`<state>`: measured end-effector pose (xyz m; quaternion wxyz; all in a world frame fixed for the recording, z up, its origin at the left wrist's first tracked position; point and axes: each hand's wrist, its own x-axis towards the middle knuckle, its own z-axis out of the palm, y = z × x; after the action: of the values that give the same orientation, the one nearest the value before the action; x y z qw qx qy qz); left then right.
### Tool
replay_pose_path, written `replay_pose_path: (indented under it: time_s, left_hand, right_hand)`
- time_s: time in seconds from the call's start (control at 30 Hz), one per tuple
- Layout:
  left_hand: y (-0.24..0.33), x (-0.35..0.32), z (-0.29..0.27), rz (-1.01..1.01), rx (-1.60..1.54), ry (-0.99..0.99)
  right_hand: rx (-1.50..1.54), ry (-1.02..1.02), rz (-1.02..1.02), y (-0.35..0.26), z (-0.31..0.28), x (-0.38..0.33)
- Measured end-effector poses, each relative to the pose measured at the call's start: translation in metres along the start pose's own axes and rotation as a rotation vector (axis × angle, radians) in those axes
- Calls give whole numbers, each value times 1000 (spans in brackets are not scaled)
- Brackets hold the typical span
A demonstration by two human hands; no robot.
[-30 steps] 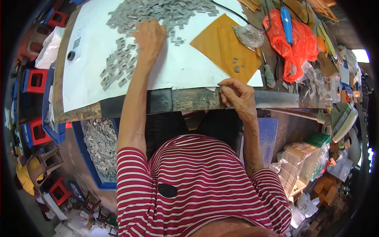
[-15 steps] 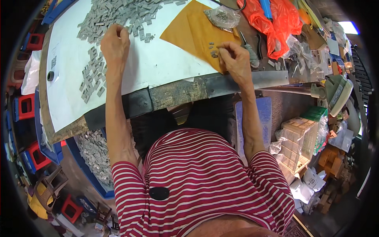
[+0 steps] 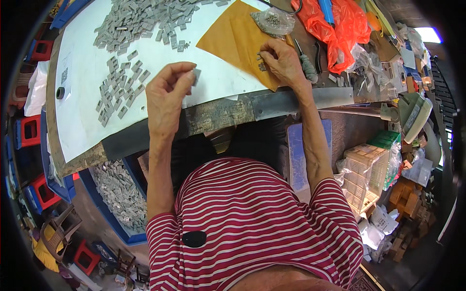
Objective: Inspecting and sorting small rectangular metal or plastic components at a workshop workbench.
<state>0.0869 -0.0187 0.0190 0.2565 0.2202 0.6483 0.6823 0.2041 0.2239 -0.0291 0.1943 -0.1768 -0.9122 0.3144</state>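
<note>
Between the thumb and fingertips of my left hand (image 3: 166,97) is a small flat grey block (image 3: 196,77), raised over the white sheet (image 3: 213,65). My right hand (image 3: 287,63) rests over the brown paper (image 3: 230,36); its thumb and fingers pinch together by a few tiny dark parts (image 3: 262,67), and whatever lies in the pinch is too small to tell. A large heap of similar grey blocks (image 3: 141,22) covers the far left of the sheet. Nearer me, more blocks (image 3: 116,92) lie spread out in a loose group.
A clear bag of tiny metal parts (image 3: 274,22) sits on the paper. Beyond my right hand are a screwdriver (image 3: 303,58), a red plastic bag (image 3: 335,36) and clutter. A black ring (image 3: 60,92) lies at left. Below the table edge stands a blue bin of grey blocks (image 3: 119,194).
My left hand has come from the heap toward the middle and nearer me, now with a grey block showing in it. My right hand has shifted slightly left onto the tiny parts.
</note>
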Motion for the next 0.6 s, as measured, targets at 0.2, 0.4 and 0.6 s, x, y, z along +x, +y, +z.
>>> replay_pose_path:
  time_s: [0.2, 0.4, 0.6]
  left_hand:
    - [-2, -14, 5, -125, -105, -93]
    - [-9, -19, 8, -155, -195, -137]
    - [-13, -25, 10, -161, -233, -189]
  right_hand:
    - [-55, -57, -29, 1, -2, 7]
    - [-17, -80, -12, 9, -1, 9]
    - [27, -73, 10, 11, 2, 9]
